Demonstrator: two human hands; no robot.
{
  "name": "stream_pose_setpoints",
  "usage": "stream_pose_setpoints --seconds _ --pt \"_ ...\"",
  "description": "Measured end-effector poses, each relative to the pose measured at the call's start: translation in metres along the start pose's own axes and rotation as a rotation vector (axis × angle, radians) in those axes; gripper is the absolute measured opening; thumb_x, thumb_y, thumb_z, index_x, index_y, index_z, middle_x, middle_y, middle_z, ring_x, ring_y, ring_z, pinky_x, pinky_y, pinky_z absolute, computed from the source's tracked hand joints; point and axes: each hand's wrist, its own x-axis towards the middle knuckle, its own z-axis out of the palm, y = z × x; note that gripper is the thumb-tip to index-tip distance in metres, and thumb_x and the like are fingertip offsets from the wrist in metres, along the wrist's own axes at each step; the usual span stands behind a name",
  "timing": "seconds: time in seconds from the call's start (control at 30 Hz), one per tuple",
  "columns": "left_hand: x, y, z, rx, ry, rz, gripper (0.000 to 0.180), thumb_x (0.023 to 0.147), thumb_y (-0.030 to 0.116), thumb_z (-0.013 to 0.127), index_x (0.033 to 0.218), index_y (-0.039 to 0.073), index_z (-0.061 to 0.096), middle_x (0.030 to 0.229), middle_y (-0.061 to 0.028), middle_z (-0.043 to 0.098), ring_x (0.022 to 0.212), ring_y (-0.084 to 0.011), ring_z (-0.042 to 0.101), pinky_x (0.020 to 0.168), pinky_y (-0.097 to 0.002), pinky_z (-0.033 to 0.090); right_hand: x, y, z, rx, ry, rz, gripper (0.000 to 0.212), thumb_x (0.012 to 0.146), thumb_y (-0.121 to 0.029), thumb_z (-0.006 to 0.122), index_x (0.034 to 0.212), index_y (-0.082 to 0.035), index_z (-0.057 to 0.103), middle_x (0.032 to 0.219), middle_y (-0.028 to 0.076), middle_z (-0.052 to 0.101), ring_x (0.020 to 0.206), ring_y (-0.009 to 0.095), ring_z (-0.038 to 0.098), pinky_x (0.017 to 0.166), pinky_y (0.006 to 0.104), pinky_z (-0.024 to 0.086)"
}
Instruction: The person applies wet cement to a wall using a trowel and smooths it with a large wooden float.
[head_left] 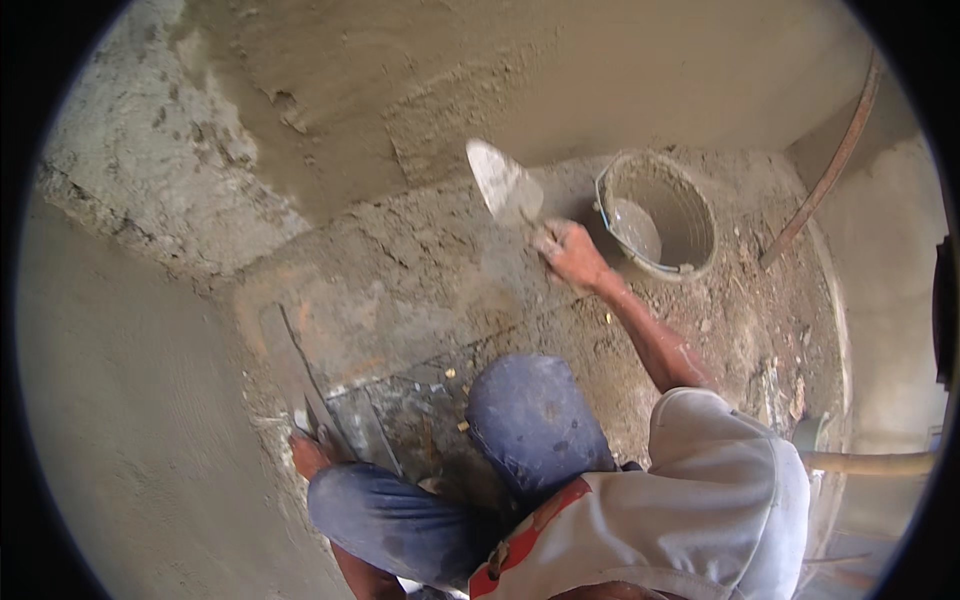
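Note:
My right hand (572,254) is closed round the handle of a pointed brick trowel (503,185). The trowel's pale, mortar-smeared blade is held above the ground close to the foot of the wet wall. Just right of that hand stands a black bucket (688,212), its rim and inside coated with grey mortar and some watery mix at the bottom. At the lower left, beside my bent knee, my left hand (310,455) grips a long flat plastering trowel (284,362). My knee hides part of that hand and wrist.
A partly rendered wall (590,90) rises ahead, with rough pale patches (150,150) at upper left. Smooth render covers the left wall (130,400). Loose mortar lies along the ground (430,240). A brownish hose or pole (832,172) leans at right, near a yellowish pole (870,463).

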Motion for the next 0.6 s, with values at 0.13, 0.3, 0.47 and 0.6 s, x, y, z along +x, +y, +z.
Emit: stream_pose_setpoints --seconds 0.13,0.3,0.47,0.6 --pt "-0.005 0.035 -0.026 0.019 -0.079 0.059 0.053 0.093 0.043 0.075 0.118 -0.001 0.059 0.117 -0.027 0.063 0.105 -0.0492 0.065 0.087 -0.0565 0.053 -0.033 0.138 0.028 -0.124 0.143 0.347 0.034 0.102 -0.032 0.065 0.1 0.001 0.067 0.065 0.007 0.059 0.049 0.015 0.056 0.044 0.0361 0.044" --pt "-0.004 0.019 -0.027 0.028 -0.048 0.063 0.056 0.091 0.043 0.076 0.12 -0.002 0.059 0.117 -0.0283 0.063 0.108 -0.049 0.064 0.091 -0.0564 0.052 -0.011 0.151 0.051 -0.271 0.209 0.276 0.045 0.096 -0.033 0.063 0.116 0.006 0.07 0.105 0.033 0.072 0.102 0.047 0.071 0.091 0.0522 0.054" --pt "-0.002 0.035 -0.024 0.007 -0.083 0.074 0.059 0.091 0.043 0.076 0.124 -0.003 0.058 0.119 -0.0283 0.063 0.109 -0.0488 0.064 0.092 -0.0558 0.052 0.018 0.097 0.09 -0.254 -0.033 0.022 0.041 0.095 -0.033 0.063 0.115 0.002 0.071 0.093 0.027 0.073 0.086 0.038 0.072 0.086 0.0493 0.057" --pt "-0.005 0.017 -0.024 0.012 -0.05 0.025 0.061 0.09 0.044 0.077 0.124 -0.003 0.058 0.12 -0.0278 0.064 0.11 -0.0485 0.064 0.092 -0.0556 0.052 0.008 0.037 0.106 0.036 -0.247 0.266 0.036 0.096 -0.031 0.065 0.11 0.002 0.07 0.075 0.019 0.068 0.064 0.029 0.065 0.066 0.0439 0.055"
